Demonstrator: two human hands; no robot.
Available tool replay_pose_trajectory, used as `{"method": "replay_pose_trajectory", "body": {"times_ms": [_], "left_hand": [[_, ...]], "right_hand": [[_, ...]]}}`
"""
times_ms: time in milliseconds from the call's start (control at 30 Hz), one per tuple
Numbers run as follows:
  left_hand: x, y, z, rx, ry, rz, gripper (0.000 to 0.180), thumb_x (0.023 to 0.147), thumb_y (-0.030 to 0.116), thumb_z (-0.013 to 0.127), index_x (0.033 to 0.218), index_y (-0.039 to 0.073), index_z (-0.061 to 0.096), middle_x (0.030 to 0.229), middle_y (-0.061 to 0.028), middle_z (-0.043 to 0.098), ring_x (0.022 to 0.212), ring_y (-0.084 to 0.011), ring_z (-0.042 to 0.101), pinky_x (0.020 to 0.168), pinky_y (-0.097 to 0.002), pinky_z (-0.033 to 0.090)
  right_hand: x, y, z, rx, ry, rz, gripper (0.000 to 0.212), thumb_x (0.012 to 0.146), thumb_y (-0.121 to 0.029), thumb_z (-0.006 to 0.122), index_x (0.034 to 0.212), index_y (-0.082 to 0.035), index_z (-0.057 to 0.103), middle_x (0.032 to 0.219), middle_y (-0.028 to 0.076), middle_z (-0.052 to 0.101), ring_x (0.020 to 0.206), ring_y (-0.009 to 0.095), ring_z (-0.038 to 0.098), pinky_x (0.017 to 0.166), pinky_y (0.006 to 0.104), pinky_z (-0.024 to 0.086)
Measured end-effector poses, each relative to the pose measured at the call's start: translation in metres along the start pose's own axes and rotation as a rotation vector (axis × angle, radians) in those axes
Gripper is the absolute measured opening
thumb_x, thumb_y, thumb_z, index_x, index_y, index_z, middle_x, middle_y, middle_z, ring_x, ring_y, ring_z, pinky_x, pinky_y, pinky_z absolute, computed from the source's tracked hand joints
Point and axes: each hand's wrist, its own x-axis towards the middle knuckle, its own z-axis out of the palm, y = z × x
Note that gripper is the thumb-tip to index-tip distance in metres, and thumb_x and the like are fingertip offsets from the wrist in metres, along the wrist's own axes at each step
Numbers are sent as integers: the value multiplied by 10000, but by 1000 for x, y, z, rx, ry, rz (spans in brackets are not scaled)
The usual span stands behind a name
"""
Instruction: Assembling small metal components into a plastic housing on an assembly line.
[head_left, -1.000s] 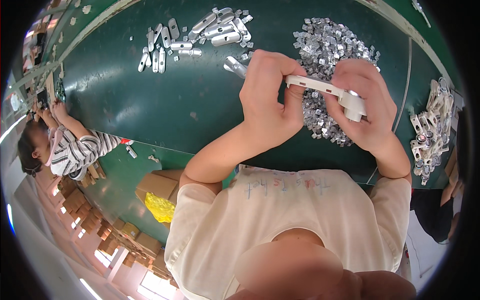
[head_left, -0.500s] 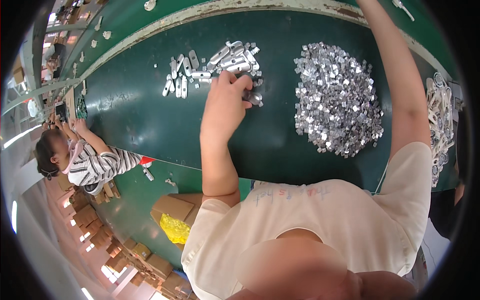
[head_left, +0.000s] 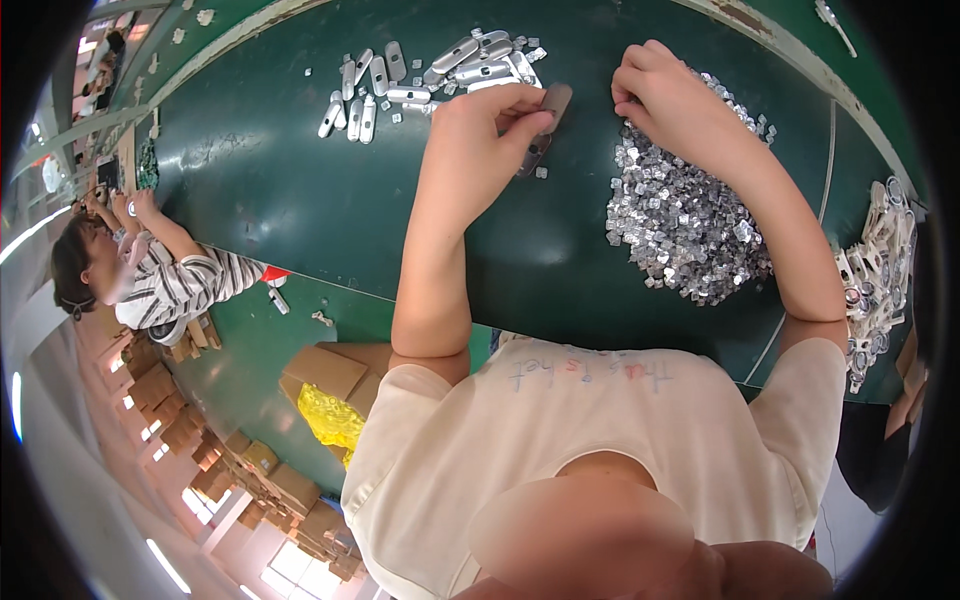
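Observation:
My left hand (head_left: 482, 132) pinches an elongated, round-ended metal plate (head_left: 557, 106) between thumb and fingers. Just below the thumb a second dark metal piece (head_left: 536, 157) shows; I cannot tell whether it is held or lying on the table. Closed at the fingertips, my right hand (head_left: 668, 98) is over the far left edge of a large heap of small shiny metal pieces (head_left: 690, 225). Whatever is between its fingers is too small to make out. Beyond my left hand lie several similar oblong plates (head_left: 483, 72), with another loose group (head_left: 368, 95) to their left.
The dark green table (head_left: 290, 190) has a worn pale rail along its far side. White plastic parts (head_left: 875, 280) are piled at the right. A person in a striped top (head_left: 170, 290) works at the far left. Below stands a cardboard box (head_left: 335, 375) with a yellow bag (head_left: 330, 418).
My left hand has moved right, away from the plates, with a plate now showing in its fingers. My right hand has come back from beyond the far rail to the heap.

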Motion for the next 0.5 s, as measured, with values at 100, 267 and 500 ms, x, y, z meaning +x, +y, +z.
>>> {"method": "replay_pose_trajectory", "body": {"times_ms": [100,267,500], "left_hand": [[-2,8,4,-202,-73,-30,246,760,2,629,1006,5,624,756,-62,651,700,-119,626,643,-238,495],[-9,26,8,-438,-119,-8,340,786,-53,588,1115,25,565,778,-53,638,722,-114,619,645,-219,504],[-5,18,5,-563,47,-53,138,838,-17,565,970,-46,539,805,-114,648,741,-137,632,657,-227,522]], "right_hand": [[-11,-5,2,-33,77,-34,95,735,-19,616,752,-4,524,845,94,489,880,256,483,764,342,431],[-19,-9,1,8,-21,-14,76,750,-3,591,784,1,524,848,102,479,878,271,477,778,350,425],[-19,3,-11,81,119,-13,110,748,-13,597,814,-6,510,891,89,492,887,274,482,766,348,421]]}}
